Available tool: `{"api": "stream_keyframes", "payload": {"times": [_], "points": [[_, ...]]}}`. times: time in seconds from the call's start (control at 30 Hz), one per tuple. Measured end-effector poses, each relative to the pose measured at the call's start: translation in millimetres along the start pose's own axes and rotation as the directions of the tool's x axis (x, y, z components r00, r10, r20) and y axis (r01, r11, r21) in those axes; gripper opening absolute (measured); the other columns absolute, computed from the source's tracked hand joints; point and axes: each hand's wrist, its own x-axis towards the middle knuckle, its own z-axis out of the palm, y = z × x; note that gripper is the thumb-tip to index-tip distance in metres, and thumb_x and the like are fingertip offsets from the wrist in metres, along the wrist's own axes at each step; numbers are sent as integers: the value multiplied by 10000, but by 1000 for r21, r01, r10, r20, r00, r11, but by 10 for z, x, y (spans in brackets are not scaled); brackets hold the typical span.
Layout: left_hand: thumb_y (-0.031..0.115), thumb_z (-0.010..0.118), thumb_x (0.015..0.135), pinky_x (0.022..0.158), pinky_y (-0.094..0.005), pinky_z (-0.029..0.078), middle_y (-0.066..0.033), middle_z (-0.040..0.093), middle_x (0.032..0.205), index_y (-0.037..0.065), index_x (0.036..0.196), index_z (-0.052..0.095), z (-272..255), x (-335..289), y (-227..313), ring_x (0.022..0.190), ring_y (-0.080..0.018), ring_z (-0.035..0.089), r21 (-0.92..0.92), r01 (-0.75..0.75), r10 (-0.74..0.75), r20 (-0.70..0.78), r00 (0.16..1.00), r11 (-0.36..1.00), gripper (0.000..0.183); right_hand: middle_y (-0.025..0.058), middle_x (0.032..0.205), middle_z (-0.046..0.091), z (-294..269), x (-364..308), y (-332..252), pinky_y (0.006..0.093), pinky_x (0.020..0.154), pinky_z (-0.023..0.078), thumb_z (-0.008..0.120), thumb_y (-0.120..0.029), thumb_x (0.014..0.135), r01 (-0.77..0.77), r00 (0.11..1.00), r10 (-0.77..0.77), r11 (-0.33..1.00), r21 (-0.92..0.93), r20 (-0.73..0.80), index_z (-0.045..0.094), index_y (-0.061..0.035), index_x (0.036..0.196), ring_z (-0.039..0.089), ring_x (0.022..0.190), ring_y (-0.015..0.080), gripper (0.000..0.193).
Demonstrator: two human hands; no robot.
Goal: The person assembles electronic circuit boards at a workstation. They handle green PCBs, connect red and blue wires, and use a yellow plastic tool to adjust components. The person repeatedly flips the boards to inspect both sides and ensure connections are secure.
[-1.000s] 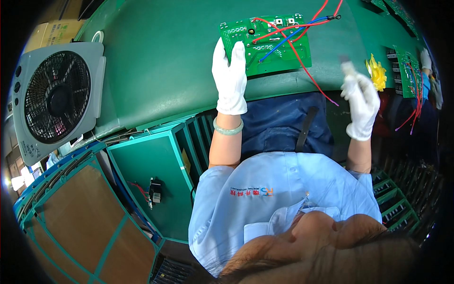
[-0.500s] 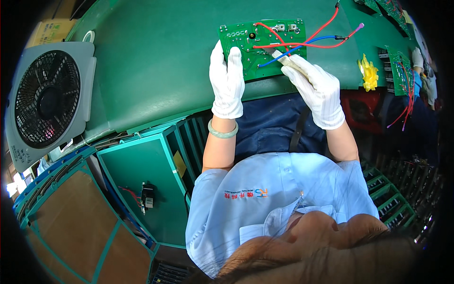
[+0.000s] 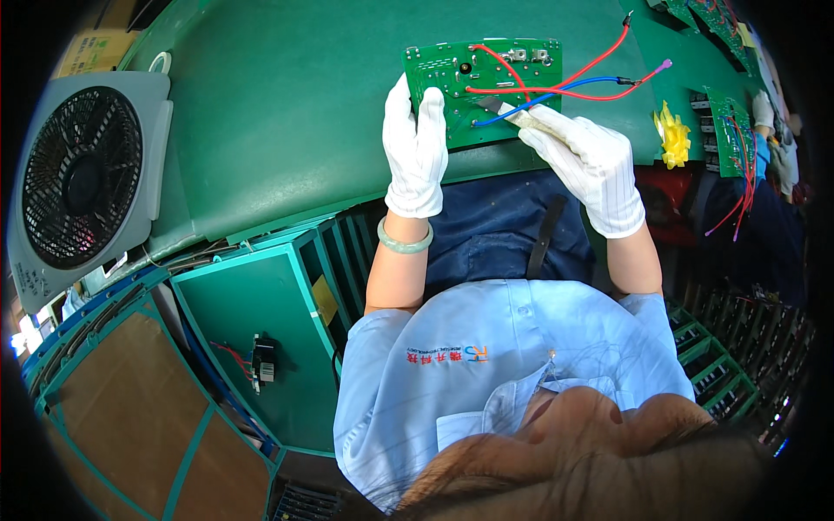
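Note:
A green circuit board (image 3: 434, 71) with solder points and two silver terminals is held tilted over the near edge of the bench. My left hand (image 3: 417, 148), in a white glove, grips its left edge with the thumb on the face. Red wires (image 3: 599, 57) and a blue wire (image 3: 573, 85) rise from the board and stretch out to the right. Closed round a small flat brush (image 3: 506, 110) is my gloved right hand (image 3: 584, 156). The brush's dark tip meets the lower middle of the board, beside the blue wire's root; the fingers cover its handle.
A grey box fan (image 3: 87, 178) stands at the left of the green bench (image 3: 287, 113). Yellow crumpled strips (image 3: 672, 137) lie right of my hands. Beyond them is another wired board (image 3: 731, 130), near a co-worker's gloved hand (image 3: 763, 111). A green cabinet (image 3: 252, 330) stands lower left.
The brush has turned and drawn back a little, and its dark tip now shows below the red wire. My right hand has shifted slightly right. The left hand keeps its hold.

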Motion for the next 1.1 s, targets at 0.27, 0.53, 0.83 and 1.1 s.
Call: {"api": "stream_keyframes", "payload": {"times": [0.27, 0.53, 0.83, 1.1], "points": [[160, 511, 1034, 691, -178, 385, 16, 581, 983, -23, 1330, 516, -3, -10, -13, 796, -27, 451, 40, -41, 41, 6, 999, 998, 349, 34, 659, 601, -104, 69, 35, 305, 505, 447, 791, -202, 782, 89, 988, -86, 996, -17, 125, 729, -110, 1048, 572, 553, 187, 288], [134, 518, 1022, 766, -251, 462, -76, 614, 1060, -26, 1305, 526, -29, -20, -26, 839, -98, 531, 14, -22, 22, 7, 1000, 1000, 325, 22, 670, 610, -18, 13, 152, 310, 509, 447, 797, -204, 763, 146, 987, -144, 989, -20, 68, 718, -117, 1091, 583, 564, 179, 349], [353, 360, 1078, 1006, -307, 444, -126, 603, 1266, -51, 1346, 492, -73, -12, -99, 1156, -174, 573, -99, -46, 50, 40, 998, 994, 502, 28, 687, 614, 20, -35, 226, 321, 521, 453, 792, -181, 750, 150, 986, -150, 989, 8, 70, 713, -114, 1137, 590, 584, 195, 400], [327, 328, 1087, 1044, -322, 412, -128, 600, 1281, -62, 1348, 495, -66, 18, 37, 1172, -185, 563, -180, 51, -37, 79, 996, 982, 497, 53, 663, 592, -15, -91, 267, 331, 513, 438, 796, -165, 756, 105, 991, -107, 994, 26, 78, 719, -82, 1107, 567, 555, 221, 369]]}}
